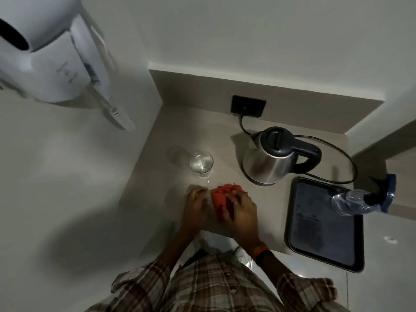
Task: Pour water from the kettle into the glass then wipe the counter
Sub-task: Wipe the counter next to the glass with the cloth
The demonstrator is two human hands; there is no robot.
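While the glass (201, 162) and kettle (273, 155) are stood above at frame centre, a red cloth (221, 195) is gripped between left hand (197, 204) and right hand (242, 210), pressed to the counter (157, 188).

The right hand (242, 210) covers much of the red cloth (221, 199). Both hands are motion-blurred, so their grip is unclear. The white appliance (45, 52) is cut off by the left edge. Print on the tray (324, 221) is unreadable.
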